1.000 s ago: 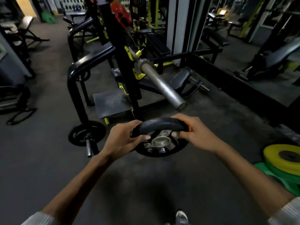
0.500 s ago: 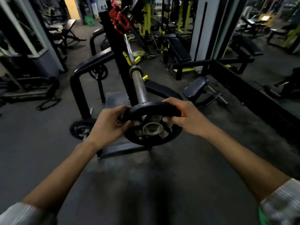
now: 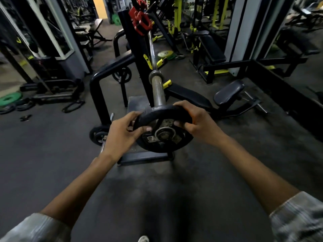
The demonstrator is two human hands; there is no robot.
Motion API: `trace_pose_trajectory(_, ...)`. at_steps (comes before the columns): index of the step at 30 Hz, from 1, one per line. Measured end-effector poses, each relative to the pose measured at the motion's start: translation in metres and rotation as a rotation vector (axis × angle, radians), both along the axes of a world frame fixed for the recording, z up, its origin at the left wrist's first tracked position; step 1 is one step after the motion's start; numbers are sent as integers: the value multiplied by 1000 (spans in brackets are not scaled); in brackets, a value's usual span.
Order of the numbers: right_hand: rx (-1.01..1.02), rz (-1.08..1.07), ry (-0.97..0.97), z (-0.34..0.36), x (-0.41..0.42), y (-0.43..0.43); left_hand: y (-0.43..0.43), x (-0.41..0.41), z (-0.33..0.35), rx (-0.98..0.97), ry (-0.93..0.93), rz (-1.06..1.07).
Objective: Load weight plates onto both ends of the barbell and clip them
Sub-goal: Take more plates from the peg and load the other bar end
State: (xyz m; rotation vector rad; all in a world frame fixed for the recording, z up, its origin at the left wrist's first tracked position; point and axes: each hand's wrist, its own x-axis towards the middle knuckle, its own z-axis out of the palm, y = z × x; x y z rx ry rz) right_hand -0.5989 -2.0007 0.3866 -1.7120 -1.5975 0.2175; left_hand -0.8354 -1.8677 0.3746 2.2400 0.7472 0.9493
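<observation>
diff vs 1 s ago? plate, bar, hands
The black weight plate has been brought up to the near end of the barbell sleeve: earlier the bar end sat clear above and right of it, now the sleeve tip is hidden behind the plate's top rim. Whether the hole is on the bar can't be told. Unchanged: left hand and right hand grip the rim; red clips stay on the rack.

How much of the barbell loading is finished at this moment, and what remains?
Done: nothing loaded yet; the barbell sleeve is bare. In hand: the left hand and right hand hold a black weight plate at the sleeve's end, its hole about lined up. Left: slide it on, clip it with the red collars on the rack, then do the far end, which is hidden.
</observation>
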Motion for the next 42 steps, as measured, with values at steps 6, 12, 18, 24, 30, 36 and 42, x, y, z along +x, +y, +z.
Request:
trace_pose_trajectory(6,267,-59,7,-51,-16,4,-15,-9,-40,-35,-12,64)
trace_pose_trajectory(12,227,-59,-10,-47,2,37,23,10,-45,-43,-38,5)
trace_pose_trajectory(18,186,-149,-47,-35,32,108,98,54,-43,28,-63,-7)
trace_pose_trajectory(24,138,-198,-67,-26,68,181,169,100,-41,52,-86,17)
trace_pose_trajectory(30,106,-188,-53,-23,98,232,215,132,-39,56,-85,71)
trace_pose_trajectory(36,101,-178,-51,-19,117,262,242,153,-39,24,-61,125)
trace_pose_trajectory(42,96,-148,-39,-15,122,266,248,158,-39,8,-17,140)
